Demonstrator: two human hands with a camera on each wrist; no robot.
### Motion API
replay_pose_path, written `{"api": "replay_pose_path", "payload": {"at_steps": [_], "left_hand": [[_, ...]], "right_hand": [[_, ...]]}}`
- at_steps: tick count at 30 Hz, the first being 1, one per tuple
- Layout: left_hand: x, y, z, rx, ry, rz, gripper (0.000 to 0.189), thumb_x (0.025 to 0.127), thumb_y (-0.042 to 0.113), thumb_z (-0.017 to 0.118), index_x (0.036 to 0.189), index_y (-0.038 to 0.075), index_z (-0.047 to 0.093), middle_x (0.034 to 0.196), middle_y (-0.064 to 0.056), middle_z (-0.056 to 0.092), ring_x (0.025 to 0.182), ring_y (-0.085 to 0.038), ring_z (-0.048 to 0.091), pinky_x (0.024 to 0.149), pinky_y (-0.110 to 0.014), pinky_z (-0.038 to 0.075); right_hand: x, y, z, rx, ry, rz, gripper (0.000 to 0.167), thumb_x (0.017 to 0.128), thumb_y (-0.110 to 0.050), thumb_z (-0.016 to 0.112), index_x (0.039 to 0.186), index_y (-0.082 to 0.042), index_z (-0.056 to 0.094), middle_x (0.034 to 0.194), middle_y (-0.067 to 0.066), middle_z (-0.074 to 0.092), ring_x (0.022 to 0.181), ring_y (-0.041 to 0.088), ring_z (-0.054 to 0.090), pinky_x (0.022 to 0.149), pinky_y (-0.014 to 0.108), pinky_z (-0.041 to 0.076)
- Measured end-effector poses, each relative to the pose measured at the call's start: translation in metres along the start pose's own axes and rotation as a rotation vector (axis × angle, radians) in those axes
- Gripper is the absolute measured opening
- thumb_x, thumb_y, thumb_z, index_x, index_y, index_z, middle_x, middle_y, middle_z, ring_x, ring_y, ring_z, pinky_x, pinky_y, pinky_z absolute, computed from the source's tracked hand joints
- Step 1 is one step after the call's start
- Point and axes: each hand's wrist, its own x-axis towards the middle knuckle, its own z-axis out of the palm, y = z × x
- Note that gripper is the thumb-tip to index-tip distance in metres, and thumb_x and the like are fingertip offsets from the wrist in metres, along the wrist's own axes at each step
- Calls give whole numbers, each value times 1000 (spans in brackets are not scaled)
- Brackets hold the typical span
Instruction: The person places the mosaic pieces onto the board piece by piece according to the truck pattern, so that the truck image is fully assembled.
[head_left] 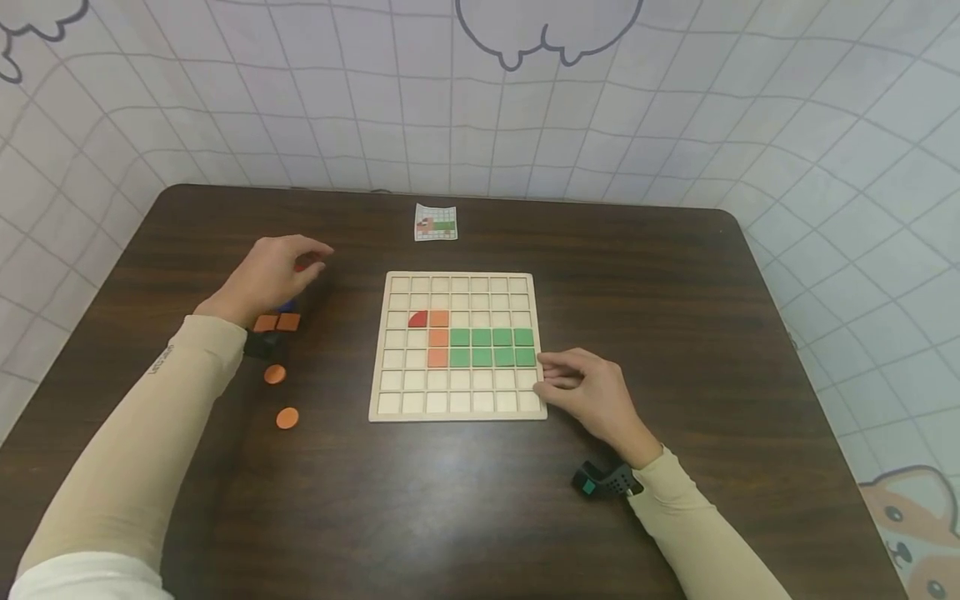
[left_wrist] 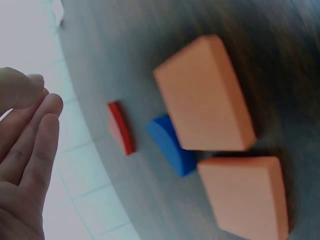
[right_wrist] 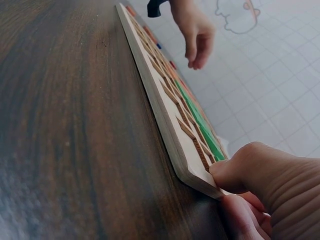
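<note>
My left hand (head_left: 266, 275) hovers over the table left of the board, thumb and fingertips near each other. In the left wrist view nothing shows between its fingers (left_wrist: 47, 135). Below it lie a red curved piece (left_wrist: 121, 129), a blue curved piece (left_wrist: 172, 145) and two orange square tiles (left_wrist: 205, 100). A wooden grid board (head_left: 457, 416) lies flat in the middle. Set in it are a red quarter-circle (head_left: 419, 319), a column of orange squares (head_left: 438, 337) and two rows of green squares (head_left: 482, 337). My right hand (head_left: 592, 392) pinches the board's right edge, thumb on top.
Two orange discs (head_left: 275, 374) lie on the dark wooden table (head_left: 465, 500) near the left forearm. Behind the board is a small pattern card (head_left: 436, 223) with a coloured grid picture. A white gridded curtain (head_left: 420, 117) surrounds the table's back and sides.
</note>
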Motion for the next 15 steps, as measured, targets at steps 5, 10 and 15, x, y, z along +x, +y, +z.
{"api": "replay_pose_path", "payload": {"at_steps": [5, 10, 15], "left_hand": [[0, -11, 1, 27, 7, -1, 34, 104, 4, 55, 136, 2, 64, 134, -25, 67, 95, -34, 67, 83, -49, 53], [-1, -19, 2, 45, -7, -27, 34, 105, 6, 53, 137, 1, 64, 135, -27, 66, 83, -28, 60, 75, -44, 46], [-2, -25, 3, 33, -16, -50, 34, 105, 7, 51, 136, 0, 64, 135, -28, 65, 88, -31, 59, 76, -45, 46]], "right_hand": [[-1, 0, 0, -5, -9, 0, 38, 87, -18, 82, 125, -15, 75, 112, 3, 75, 96, 10, 77, 81, 18, 61], [-1, 0, -1, -14, -11, -9, 38, 88, -18, 81, 126, -14, 75, 112, 4, 74, 97, 11, 77, 82, 18, 61], [0, 1, -2, -16, -8, -12, 38, 87, -18, 82, 125, -14, 75, 111, 4, 75, 97, 13, 78, 82, 18, 61]]}}
